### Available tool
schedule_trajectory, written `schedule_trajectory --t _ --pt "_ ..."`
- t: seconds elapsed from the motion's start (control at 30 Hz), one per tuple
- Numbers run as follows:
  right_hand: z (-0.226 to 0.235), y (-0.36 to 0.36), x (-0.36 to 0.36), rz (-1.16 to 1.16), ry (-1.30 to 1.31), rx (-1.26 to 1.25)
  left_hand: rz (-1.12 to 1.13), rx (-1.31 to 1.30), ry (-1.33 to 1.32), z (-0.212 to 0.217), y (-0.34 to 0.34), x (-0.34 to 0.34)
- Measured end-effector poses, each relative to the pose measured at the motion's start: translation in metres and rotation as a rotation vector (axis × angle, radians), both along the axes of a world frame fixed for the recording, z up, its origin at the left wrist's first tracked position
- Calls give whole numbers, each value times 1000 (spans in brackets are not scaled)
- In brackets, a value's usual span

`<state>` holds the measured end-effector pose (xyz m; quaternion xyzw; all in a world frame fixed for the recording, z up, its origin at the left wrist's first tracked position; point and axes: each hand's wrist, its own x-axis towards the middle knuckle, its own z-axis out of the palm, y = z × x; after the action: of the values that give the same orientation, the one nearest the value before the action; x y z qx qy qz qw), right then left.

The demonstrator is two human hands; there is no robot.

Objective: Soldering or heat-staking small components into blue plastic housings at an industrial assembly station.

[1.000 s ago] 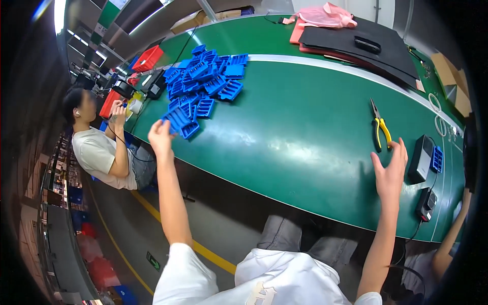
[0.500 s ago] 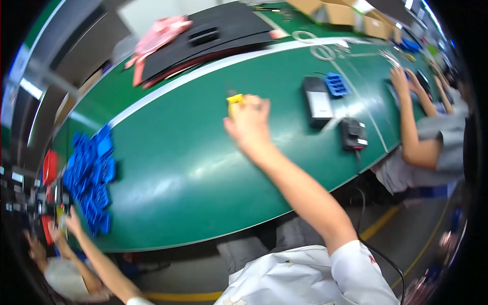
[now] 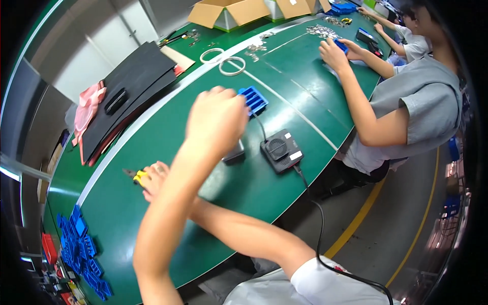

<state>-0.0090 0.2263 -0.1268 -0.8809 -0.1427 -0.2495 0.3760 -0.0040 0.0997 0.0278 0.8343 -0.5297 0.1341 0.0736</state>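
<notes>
My right hand (image 3: 155, 179) is closed round yellow-handled pliers (image 3: 139, 176) just above the green table, jaws pointing left. Across my right forearm lies my left arm, with my left hand (image 3: 216, 119) raised over a dark box (image 3: 235, 153) that it mostly covers. The left fingers are curled; anything within them is hidden. Right beside its knuckles sits a blue plastic piece with slots (image 3: 254, 100); whether they touch I cannot tell. A black device with a round top and a cable (image 3: 282, 151) rests nearer me.
Blue plastic parts (image 3: 79, 254) are piled at the left. Black sheets (image 3: 129, 96) and pink cloth (image 3: 89, 109) lie beyond the pale strip. Two white cable coils (image 3: 232, 66), small metal pieces (image 3: 323, 31) and open cartons (image 3: 234, 14) are farther off. A co-worker (image 3: 396, 112) handles a blue piece at the right.
The view has swung to the right. My left arm now reaches across over my right arm, to the dark box. My right hand still holds the pliers, now nearer the blue pile.
</notes>
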Motion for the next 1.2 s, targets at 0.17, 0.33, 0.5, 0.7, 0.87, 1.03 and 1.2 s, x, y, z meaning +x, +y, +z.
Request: schedule_trajectory --t 0.17,0.33,0.5,0.7,0.87,1.03,1.2 --pt "22 -10 -11 42 -49 82 296 229 66 -52 -99 20" --pt "30 -18 -14 24 -16 224 260 110 194 -40 -117 31" --pt "23 -1 10 176 105 637 -100 -593 522 12 -36 19" --pt "9 -44 22 534 -93 1576 34 -713 463 24 104 -42" --pt "34 -42 12 419 449 1401 411 -854 478 -30 252 -49" --pt "48 -31 -4 563 663 1494 488 -1034 536 -66 306 -46" --pt "54 -27 -26 639 686 1354 636 -919 404 -67 318 -38"
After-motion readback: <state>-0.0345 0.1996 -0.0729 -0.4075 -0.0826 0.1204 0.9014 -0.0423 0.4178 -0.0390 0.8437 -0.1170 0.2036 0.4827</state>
